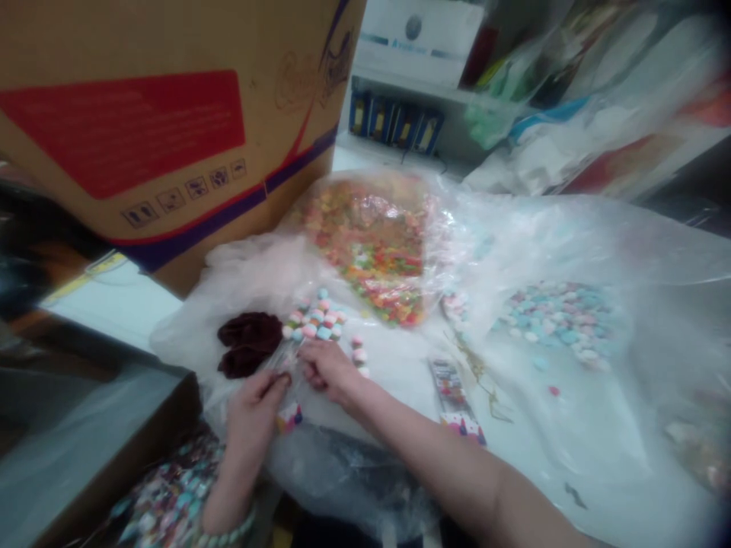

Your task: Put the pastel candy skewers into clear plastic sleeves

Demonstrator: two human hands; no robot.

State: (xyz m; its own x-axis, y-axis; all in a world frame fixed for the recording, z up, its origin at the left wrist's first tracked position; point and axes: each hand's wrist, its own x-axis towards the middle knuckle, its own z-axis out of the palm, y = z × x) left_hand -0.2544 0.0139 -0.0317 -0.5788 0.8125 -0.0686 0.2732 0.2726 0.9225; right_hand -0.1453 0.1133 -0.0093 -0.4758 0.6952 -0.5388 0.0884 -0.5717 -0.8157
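Observation:
My left hand [254,407] and my right hand [325,369] are close together, fingers pinched on a small clear plastic bag [292,358]. A colourful printed part of the bag shows below my fingers; the rest is partly hidden and blurred. Just beyond my hands sits a pile of pastel pink, white and blue marshmallows [314,321], with a few more beside my right wrist. A dark brown, folded-looking item [250,344] lies beyond my left hand; its kind is unclear. To the right of my right forearm lies a small filled packet [454,396] with a printed end.
A big cardboard box [171,129] stands at the back left. Behind the marshmallows is a large clear bag of gummy sweets [377,243]. Another clear bag holds pastel sweets [563,316] at right. At lower left, an open carton contains many small wrapped packs [168,495].

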